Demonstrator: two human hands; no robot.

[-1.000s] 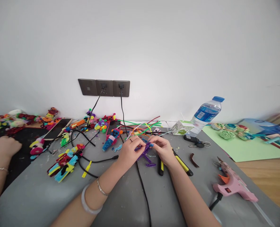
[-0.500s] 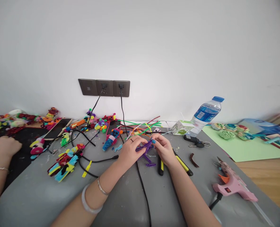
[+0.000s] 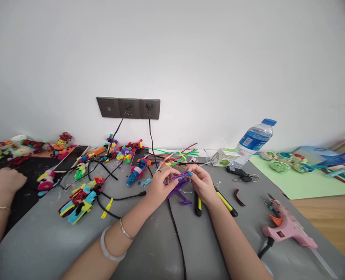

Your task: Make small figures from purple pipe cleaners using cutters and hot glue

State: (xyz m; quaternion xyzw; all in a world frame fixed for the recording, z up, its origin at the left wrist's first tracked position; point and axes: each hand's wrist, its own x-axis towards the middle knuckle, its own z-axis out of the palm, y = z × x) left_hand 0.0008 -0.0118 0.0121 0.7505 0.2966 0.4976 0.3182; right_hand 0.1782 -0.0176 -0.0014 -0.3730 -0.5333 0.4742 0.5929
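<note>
A pale wall (image 3: 190, 58) fills the upper half of the frame, above a grey table (image 3: 143, 249) that spans the lower half. At the right, a light green sheet (image 3: 300, 186) lies near the table's edge. Dark socket plates (image 3: 107, 107) sit on the wall left of centre. A pink glue gun (image 3: 287, 233) rests at lower right, and a tilted water bottle (image 3: 252, 140) stands right of centre. Another person's hand (image 3: 7, 182) is at the left edge. In the middle, the left hand (image 3: 160, 184) pinches the purple stems (image 3: 178, 192) between thumb and fingers; the right hand (image 3: 202, 184) grips their upper right end, fingertips close together. Yellow-and-black handles (image 3: 225, 203) flank the right wrist. A small blue figure (image 3: 136, 173) lies left of the left hand, and keys (image 3: 246, 178) lie below the bottle.
</note>
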